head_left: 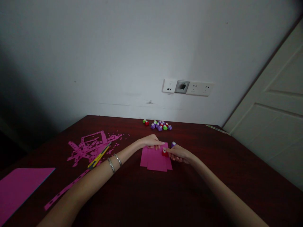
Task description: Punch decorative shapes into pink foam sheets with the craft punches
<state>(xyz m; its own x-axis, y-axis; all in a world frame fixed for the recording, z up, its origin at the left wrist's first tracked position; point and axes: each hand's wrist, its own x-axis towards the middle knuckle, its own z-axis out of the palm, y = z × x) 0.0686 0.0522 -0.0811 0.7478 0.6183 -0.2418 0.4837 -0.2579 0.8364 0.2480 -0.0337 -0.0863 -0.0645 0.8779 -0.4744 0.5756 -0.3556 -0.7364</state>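
Note:
Several pink paper sheets [157, 160] lie overlapped in the middle of the dark table. My left hand [151, 141] pinches the far edge of the paper, thumb on top and fingers curled below. In my right hand [179, 154] a small red craft punch [164, 153] is gripped at the paper's right side, the thumb against its white top. Whether the paper's edge sits inside the punch, I cannot tell. Just beyond the right hand stands a purple craft punch [173, 144].
More red, green and purple punches [160, 127] cluster near the wall. Punched pink scraps [86, 148] and tiny cutouts lie left. A yellow utility knife [99, 156] rests by my left forearm, near a larger pink sheet [23, 189]. Sockets [197, 89] are on the wall.

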